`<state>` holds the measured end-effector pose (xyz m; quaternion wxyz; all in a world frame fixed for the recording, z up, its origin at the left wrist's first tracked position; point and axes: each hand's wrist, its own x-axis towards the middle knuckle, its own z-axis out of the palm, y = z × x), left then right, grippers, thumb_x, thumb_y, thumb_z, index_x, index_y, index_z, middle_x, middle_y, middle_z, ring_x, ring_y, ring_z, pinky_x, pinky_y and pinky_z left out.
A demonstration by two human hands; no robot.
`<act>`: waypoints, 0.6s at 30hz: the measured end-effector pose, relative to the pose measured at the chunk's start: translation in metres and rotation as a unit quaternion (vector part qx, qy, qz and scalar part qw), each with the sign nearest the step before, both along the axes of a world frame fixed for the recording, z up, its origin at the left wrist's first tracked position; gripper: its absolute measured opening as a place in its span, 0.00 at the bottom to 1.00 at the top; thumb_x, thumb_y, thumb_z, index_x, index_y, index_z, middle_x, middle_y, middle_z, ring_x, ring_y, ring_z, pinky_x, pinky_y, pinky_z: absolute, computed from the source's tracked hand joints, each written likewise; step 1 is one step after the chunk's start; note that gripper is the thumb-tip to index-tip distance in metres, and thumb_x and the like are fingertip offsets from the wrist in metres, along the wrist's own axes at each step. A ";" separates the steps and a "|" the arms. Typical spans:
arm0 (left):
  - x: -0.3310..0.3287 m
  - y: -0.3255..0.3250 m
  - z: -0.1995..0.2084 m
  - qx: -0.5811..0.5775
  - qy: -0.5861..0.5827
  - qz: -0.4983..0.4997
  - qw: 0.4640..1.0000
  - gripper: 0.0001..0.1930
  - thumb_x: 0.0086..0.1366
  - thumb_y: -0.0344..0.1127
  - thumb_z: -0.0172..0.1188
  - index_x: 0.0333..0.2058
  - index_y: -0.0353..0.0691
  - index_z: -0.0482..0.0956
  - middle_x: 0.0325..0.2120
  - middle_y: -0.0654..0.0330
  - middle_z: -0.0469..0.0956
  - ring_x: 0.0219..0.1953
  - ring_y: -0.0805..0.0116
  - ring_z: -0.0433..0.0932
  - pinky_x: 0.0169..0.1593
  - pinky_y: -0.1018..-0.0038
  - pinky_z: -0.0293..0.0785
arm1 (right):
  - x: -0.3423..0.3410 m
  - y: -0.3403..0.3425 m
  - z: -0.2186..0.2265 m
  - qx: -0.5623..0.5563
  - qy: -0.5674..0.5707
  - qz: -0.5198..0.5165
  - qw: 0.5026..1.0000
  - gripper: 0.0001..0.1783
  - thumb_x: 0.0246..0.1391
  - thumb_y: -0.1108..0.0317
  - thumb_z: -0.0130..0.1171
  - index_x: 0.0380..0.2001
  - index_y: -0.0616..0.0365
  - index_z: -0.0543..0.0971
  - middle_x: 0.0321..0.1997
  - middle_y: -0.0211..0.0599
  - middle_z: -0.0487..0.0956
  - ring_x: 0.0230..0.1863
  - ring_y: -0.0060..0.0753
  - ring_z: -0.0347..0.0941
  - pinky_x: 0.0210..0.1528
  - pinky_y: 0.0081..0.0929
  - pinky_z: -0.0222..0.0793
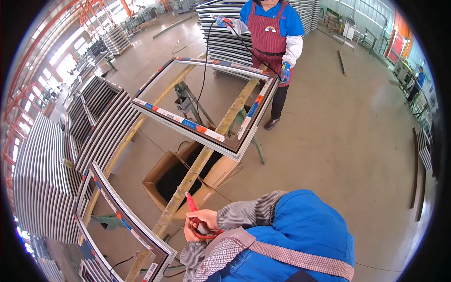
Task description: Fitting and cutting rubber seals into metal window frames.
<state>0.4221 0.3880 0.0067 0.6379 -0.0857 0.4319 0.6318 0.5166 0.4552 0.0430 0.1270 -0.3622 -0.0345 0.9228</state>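
Note:
Both my hands are together low in the view, close to a yellowish wooden rail. My right hand (205, 217) is closed around a slim red hand tool (191, 203) with a pale tip; its exact kind is unclear. My left hand (190, 232) is right below, fingers curled in against the tool's lower end, where a grey rounded part and a red curved piece show. Beyond the rail's near part, an open cardboard box (156, 177) holds dark material. A rectangular window frame (188, 123) with printed tape strips lies across the rails ahead.
Another frame (123, 207) rests on the rails at left, beside stacked frame profiles (44, 183). A co-worker (270, 35) in a striped red apron stands beyond the far frame, holding a black cable (205, 61). Green trestle legs (258, 149) stand beneath it.

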 end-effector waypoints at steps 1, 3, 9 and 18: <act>-0.003 0.000 -0.008 -0.001 0.001 0.001 1.000 0.14 0.62 0.43 0.43 0.32 0.39 0.70 0.25 0.59 0.75 0.29 0.64 0.75 0.36 0.67 0.73 | 0.001 0.000 -0.001 -0.001 0.001 0.001 1.000 0.12 0.50 0.62 0.54 0.20 0.56 0.69 0.16 0.31 0.70 0.15 0.24 0.65 0.17 0.18 0.61; -0.001 0.001 -0.002 0.020 -0.005 -0.008 1.000 0.15 0.62 0.44 0.43 0.30 0.39 0.71 0.22 0.61 0.74 0.26 0.66 0.74 0.33 0.69 0.73 | 0.002 0.000 -0.007 0.053 -0.001 0.017 0.998 0.13 0.51 0.61 0.53 0.19 0.57 0.69 0.15 0.31 0.69 0.14 0.23 0.63 0.17 0.20 0.59; 0.008 0.000 0.009 -0.017 0.010 -0.003 1.000 0.16 0.63 0.45 0.41 0.28 0.39 0.70 0.20 0.62 0.73 0.24 0.66 0.73 0.31 0.69 0.73 | 0.003 -0.002 0.000 0.062 -0.011 0.023 0.998 0.14 0.51 0.60 0.53 0.18 0.57 0.68 0.13 0.30 0.67 0.13 0.22 0.61 0.15 0.18 0.57; -0.009 -0.020 -0.020 0.047 -0.035 -0.013 0.998 0.13 0.62 0.43 0.45 0.33 0.39 0.71 0.27 0.61 0.75 0.30 0.65 0.74 0.37 0.68 0.72 | 0.000 -0.010 -0.009 0.044 -0.018 0.022 0.999 0.13 0.51 0.60 0.53 0.22 0.58 0.69 0.16 0.32 0.69 0.15 0.23 0.63 0.18 0.19 0.59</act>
